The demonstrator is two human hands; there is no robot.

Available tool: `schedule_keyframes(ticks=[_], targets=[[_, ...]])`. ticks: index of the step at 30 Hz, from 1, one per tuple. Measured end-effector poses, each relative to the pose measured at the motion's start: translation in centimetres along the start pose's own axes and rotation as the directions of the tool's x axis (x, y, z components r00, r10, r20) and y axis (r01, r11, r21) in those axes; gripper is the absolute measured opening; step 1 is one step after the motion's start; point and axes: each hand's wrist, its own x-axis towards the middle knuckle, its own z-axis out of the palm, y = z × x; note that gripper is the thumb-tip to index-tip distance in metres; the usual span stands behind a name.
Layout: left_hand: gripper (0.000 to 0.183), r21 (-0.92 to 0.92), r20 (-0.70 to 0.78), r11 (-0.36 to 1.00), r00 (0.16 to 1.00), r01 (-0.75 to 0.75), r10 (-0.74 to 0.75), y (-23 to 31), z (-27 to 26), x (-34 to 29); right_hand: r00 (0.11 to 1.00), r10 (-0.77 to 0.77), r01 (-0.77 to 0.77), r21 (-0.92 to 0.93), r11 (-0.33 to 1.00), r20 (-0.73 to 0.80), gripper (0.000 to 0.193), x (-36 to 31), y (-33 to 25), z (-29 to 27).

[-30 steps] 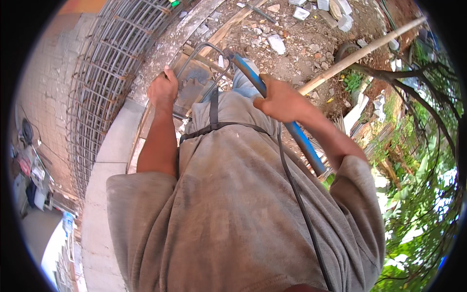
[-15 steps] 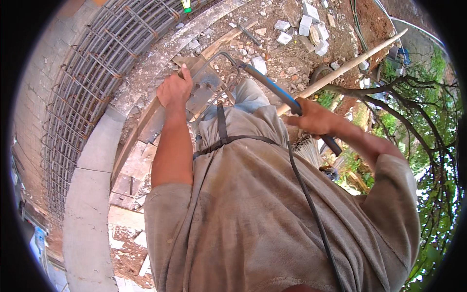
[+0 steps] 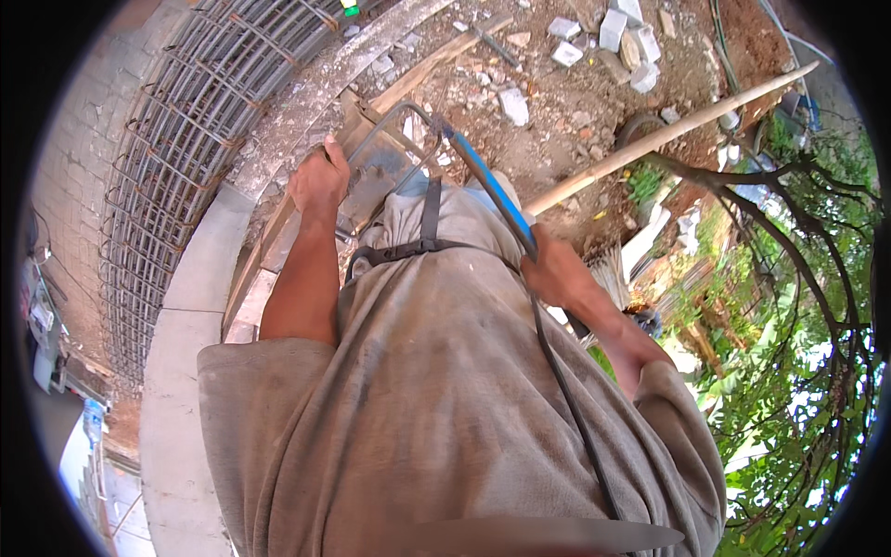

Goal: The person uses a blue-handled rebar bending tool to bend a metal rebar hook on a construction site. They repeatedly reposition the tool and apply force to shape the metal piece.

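Observation:
My left hand point(image 3: 318, 183) is closed around the end of a thin bent steel rod point(image 3: 379, 125), its thumb pointing up, above a wooden board at my front. My right hand point(image 3: 557, 267) grips the lower end of a long blue and dark bar-bending lever point(image 3: 487, 186). The lever slants from my right hip up to the rod. Its head meets the rod near a bend, where the rod curves back toward my lap. Beneath the rod lies a dark metal plate point(image 3: 371, 186), partly hidden by my hand and clothes.
A long cage of tied rebar point(image 3: 176, 148) curves along the left, beside a pale concrete kerb point(image 3: 186, 371). Broken white blocks point(image 3: 613, 30) and rubble lie ahead. A wooden pole point(image 3: 668, 139) slants across the right, near bare branches point(image 3: 770, 223) and green leaves. A strap crosses my waist.
My right hand has come inward and closer to my body, swinging the lever to a steeper slant. My left hand keeps its hold by the rod. The whole view has shifted slightly.

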Motion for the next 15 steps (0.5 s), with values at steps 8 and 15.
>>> schedule_keyframes(ticks=[8, 15], targets=[[0.064, 0.002, -0.011, 1.000, 1.000, 0.013, -0.013, -0.1, 1.0, 0.3, 0.998, -0.001, -0.002, 0.062, 0.998, 0.056, 0.042, -0.3, -0.4, -1.8], [0.066, 0.032, -0.057, 0.993, 0.992, -0.111, 0.113, -0.3, 1.5, 0.4, 0.998, -0.035, 0.031, 0.065, 0.997, 0.056, 0.035, -1.8, -1.2, -0.9]])
